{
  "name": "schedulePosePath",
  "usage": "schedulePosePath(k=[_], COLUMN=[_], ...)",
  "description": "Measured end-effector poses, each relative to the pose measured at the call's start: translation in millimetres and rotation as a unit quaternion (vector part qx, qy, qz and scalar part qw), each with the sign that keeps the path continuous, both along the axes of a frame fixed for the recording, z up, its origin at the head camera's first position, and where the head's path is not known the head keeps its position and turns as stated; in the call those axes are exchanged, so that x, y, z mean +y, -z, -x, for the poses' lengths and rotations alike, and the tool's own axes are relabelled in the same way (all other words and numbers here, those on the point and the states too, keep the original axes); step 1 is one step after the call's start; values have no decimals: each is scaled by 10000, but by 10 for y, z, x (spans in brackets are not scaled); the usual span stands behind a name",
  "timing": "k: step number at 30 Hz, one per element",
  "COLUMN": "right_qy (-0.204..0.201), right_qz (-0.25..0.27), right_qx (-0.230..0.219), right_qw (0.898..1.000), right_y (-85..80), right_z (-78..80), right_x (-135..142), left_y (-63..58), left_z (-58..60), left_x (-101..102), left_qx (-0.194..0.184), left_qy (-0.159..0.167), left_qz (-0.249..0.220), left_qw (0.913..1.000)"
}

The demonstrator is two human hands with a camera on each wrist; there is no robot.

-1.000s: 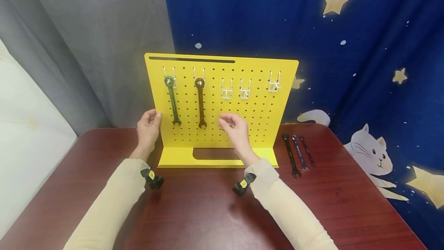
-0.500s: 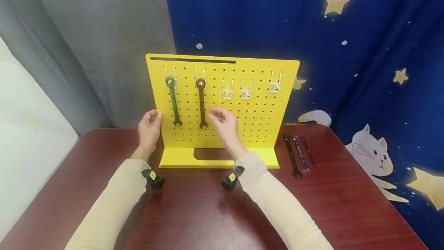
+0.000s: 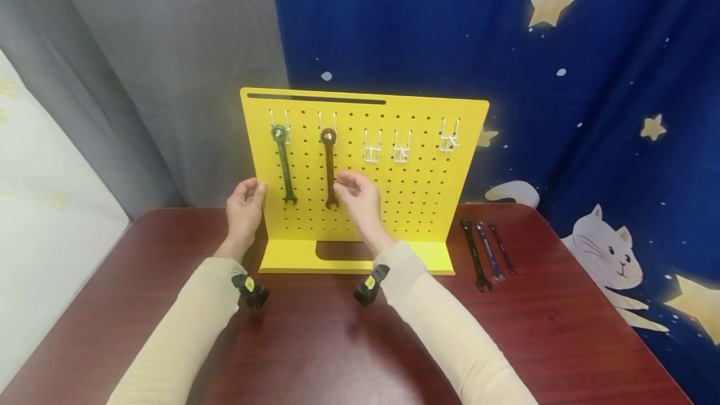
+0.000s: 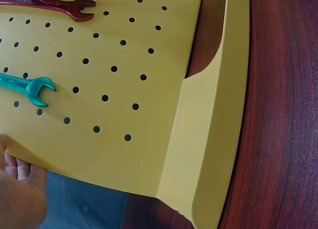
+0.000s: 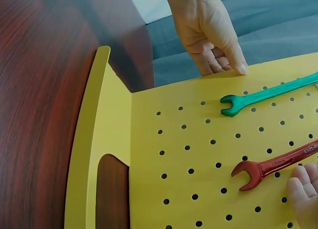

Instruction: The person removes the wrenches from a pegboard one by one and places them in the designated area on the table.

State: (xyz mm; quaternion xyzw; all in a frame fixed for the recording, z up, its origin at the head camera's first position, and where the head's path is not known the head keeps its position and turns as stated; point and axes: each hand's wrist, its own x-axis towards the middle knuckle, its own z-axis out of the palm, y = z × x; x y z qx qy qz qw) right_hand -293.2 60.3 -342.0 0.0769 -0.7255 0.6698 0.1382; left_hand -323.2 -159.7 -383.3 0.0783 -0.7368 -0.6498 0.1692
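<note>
A green combination wrench and a red combination wrench hang from white hooks on the yellow pegboard. My left hand grips the board's left edge, thumb on the front and fingers behind, as the right wrist view shows. Beside the red wrench's lower shaft is my right hand, thumb and fingertips close together right at the shaft's edge. In the right wrist view its fingers lie just below the red wrench. The left wrist view shows both wrenches' open ends.
Three wrenches lie right of the board on the dark red table: a black wrench, a blue wrench and a thin purplish one. White hooks without tools sit on the board's right half. Curtains hang behind.
My right hand has moved left across the pegboard to the red wrench's shaft. My left hand has stayed on the board's edge. The view has shifted slightly.
</note>
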Motion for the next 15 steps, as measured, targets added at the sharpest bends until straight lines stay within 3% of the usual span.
schedulePosePath(k=[15], right_qy=[58], right_qz=[-124], right_qx=[-30], right_qw=[9999], right_y=[-18], right_z=[20], right_x=[-51], left_y=[-9], left_z=[-2], left_x=[8], left_qx=[41], left_qy=[-46], left_qz=[58], left_qw=[10000])
